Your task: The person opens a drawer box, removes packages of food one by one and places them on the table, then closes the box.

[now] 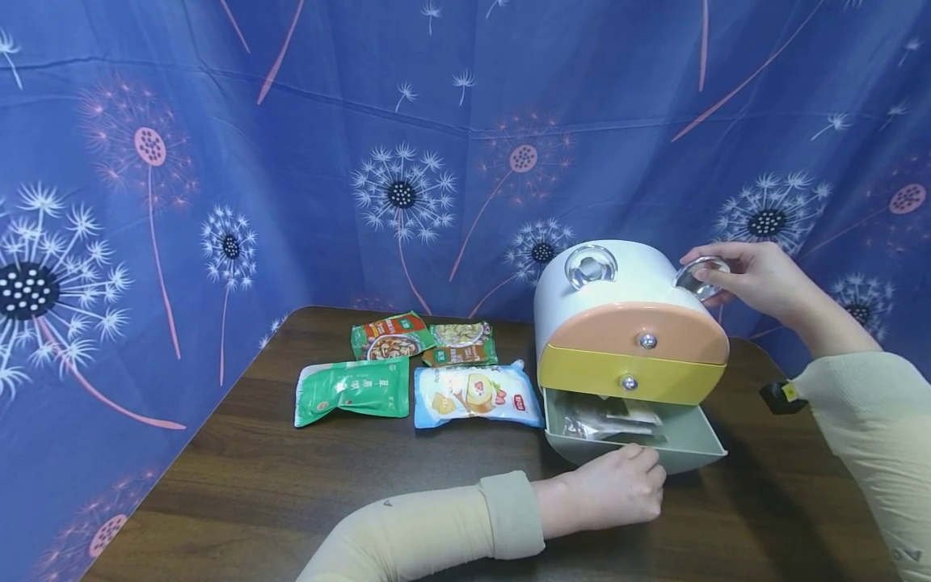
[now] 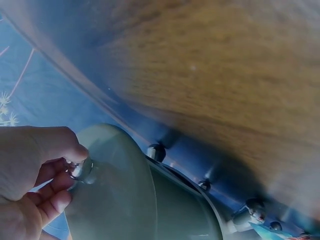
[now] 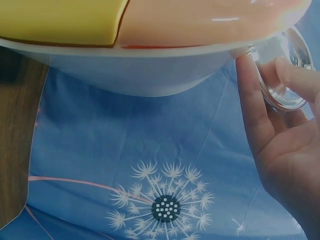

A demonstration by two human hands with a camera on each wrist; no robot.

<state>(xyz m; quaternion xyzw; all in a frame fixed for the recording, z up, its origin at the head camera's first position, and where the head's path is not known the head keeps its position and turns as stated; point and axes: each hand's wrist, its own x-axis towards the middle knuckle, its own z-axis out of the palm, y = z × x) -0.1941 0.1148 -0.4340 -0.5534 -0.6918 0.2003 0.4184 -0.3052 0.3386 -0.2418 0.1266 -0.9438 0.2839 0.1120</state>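
Note:
A small white storage box (image 1: 640,275) with rounded sides has an orange top drawer (image 1: 611,333) and a yellow middle drawer (image 1: 582,370), both closed. Its pale green bottom drawer (image 1: 694,461) is pulled out, with clear plastic packets (image 1: 592,420) inside. My left hand (image 1: 607,487) pinches the clear knob (image 2: 82,170) on that drawer's front, as the left wrist view shows. Up at the box's right top, my right hand (image 1: 764,279) holds a clear, round, ear-like piece (image 3: 287,75) between thumb and fingers. A matching clear ear (image 1: 591,267) stands on the left top.
Left of the box lie a white-and-blue food bag (image 1: 476,396), a green pouch (image 1: 356,390), a red-and-green packet (image 1: 393,335) and a green-and-brown packet (image 1: 461,346). They rest on a dark wooden table (image 1: 291,485). A blue dandelion-print curtain (image 1: 327,202) hangs behind.

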